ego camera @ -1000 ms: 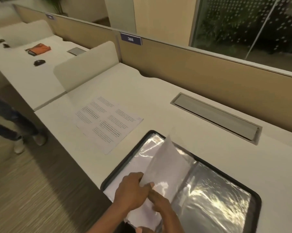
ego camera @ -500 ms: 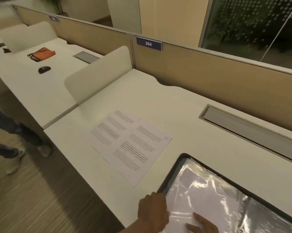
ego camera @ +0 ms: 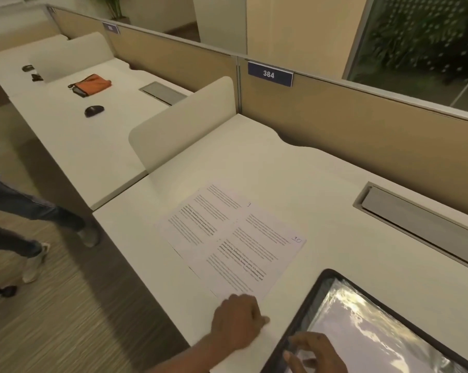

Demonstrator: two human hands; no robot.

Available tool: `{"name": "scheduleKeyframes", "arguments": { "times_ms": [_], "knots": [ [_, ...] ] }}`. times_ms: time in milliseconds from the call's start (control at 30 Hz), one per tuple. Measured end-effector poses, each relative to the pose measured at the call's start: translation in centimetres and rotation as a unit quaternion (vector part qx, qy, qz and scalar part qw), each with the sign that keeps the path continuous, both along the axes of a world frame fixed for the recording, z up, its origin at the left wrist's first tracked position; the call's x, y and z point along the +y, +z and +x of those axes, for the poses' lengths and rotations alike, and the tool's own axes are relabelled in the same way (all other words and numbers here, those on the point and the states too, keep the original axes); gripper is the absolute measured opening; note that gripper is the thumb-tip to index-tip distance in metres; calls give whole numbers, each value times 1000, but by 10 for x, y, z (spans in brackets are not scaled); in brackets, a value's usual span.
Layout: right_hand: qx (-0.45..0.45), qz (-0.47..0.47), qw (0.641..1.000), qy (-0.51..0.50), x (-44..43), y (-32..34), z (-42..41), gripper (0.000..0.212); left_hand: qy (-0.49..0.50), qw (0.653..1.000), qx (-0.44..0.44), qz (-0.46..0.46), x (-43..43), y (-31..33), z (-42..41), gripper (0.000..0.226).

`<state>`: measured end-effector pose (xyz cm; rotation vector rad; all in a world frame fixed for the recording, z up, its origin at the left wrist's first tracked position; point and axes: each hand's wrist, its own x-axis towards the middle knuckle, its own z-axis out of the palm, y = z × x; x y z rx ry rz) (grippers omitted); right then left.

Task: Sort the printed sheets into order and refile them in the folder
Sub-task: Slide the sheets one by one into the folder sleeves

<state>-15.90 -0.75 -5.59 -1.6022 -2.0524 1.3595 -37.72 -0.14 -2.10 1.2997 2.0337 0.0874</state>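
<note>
A: What differs from half a second ago?
B: The left grip (ego camera: 238, 321) was at the edge of the folder (ego camera: 306, 310). Now it is on the near corner of the printed sheets (ego camera: 232, 240), low in the middle of the frame. Its fingers are curled, but I cannot tell if they pinch the paper. The right grip (ego camera: 316, 354) stays on the plastic sleeve (ego camera: 375, 327) of the folder, fingers spread and holding nothing. The sleeve that stood up one second ago now lies flat.

A: How do the sheets look?
B: Two white sheets overlap in the centre of the frame, just beside the folder's upper left corner. They carry blocks of black text. A handwritten 10 (ego camera: 296, 239) is in the right corner of the top one. The open folder is at lower right, with a black rim and a shiny sleeve.

A: And the surroundings?
B: The bench (ego camera: 294, 184) is white, with a grey cable flap (ego camera: 421, 224) at the right. A beige partition (ego camera: 362, 135) behind it carries the label 384 (ego camera: 270, 74). On the next bench, upper left, lie an orange pouch (ego camera: 93, 83) and a black mouse (ego camera: 94, 111). A person's legs (ego camera: 25, 211) are on the striped carpet (ego camera: 66, 332) at the left.
</note>
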Motion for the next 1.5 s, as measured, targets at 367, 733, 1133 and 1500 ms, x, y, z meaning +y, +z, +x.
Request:
{"name": "scheduleKeyframes", "arguments": {
  "times_ms": [367,733,1133,1500],
  "knots": [
    [10,73,996,43,46,16,-89,19,139,984,28,104,20,24,-131,32],
    [-34,82,995,-49,134,0,-250,25,90,985,97,114,145,3,-302,31],
    [-129,105,980,-113,149,-13,-336,64,129,991,31,13,236,-28,-337,74],
    [-221,192,954,-68,135,-32,-356,66,131,990,-58,21,232,-38,-353,28]
  ]
}}
